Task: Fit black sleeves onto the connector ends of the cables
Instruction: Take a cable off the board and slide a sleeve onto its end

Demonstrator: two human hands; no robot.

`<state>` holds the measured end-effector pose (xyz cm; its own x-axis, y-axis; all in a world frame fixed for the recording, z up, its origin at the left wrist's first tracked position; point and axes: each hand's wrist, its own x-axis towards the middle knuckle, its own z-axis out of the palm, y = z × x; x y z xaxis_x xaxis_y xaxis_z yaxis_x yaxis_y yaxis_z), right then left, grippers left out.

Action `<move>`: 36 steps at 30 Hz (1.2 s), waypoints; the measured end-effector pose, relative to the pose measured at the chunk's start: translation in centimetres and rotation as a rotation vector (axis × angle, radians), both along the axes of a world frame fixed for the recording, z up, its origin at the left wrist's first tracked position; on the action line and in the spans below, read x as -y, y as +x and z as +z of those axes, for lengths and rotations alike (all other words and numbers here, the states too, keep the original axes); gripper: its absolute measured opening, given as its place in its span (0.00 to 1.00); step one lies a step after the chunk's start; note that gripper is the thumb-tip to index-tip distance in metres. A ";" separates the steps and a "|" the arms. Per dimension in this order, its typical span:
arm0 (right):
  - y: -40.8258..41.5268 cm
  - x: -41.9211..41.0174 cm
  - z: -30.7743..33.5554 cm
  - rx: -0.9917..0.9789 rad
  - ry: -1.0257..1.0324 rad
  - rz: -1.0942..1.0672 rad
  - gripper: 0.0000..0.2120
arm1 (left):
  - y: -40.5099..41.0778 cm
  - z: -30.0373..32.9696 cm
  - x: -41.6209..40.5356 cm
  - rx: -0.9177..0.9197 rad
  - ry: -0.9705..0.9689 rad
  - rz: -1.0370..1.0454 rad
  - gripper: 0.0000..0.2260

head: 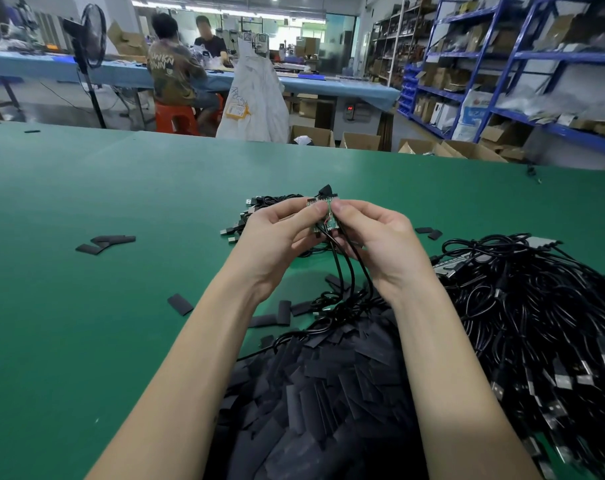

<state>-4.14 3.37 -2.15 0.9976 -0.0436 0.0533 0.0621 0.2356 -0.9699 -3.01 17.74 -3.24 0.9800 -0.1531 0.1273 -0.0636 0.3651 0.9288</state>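
While both hands point(328, 233) pinch connector ends point(323, 216), sleeve heap point(328, 393) below, cable pile point(536, 306) right.

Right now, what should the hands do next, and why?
Probably free the right hand and pick one black sleeve from the pile below. Both hands, left hand too, pinch bare connector ends with no sleeve on them.

Bright overhead ceiling light, soft shadows, wide-angle bending and blur at edges.
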 end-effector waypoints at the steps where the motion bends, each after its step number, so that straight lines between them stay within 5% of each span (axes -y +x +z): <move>1: 0.0 0.0 0.0 -0.011 0.031 0.012 0.02 | 0.0 0.0 0.0 -0.004 0.003 -0.007 0.12; 10: -0.3 -0.8 0.1 -0.156 0.296 0.122 0.04 | 0.2 -0.1 -0.5 -0.088 -0.097 -0.128 0.05; 14: -0.4 0.1 0.4 -0.110 0.201 0.110 0.03 | 0.7 0.1 -1.4 -0.187 -0.214 -0.109 0.04; 20: -0.2 1.3 0.4 -0.076 0.125 -0.030 0.08 | 2.4 -2.4 -3.1 -0.232 0.089 0.304 0.03; 27: -0.1 1.3 0.3 -0.067 0.104 -0.071 0.06 | 3.1 -6.0 -3.5 -0.229 0.640 0.270 0.08; 36: -0.1 1.5 0.2 -0.056 0.098 -0.099 0.06 | 3.5 -4.9 -5.7 -0.026 0.680 0.609 0.11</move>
<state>-4.26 1.91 -1.90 0.9895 -0.1444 -0.0114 0.0365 0.3246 -0.9452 0.47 23.49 -8.17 0.9173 0.3572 0.1760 -0.0424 -0.3519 0.9351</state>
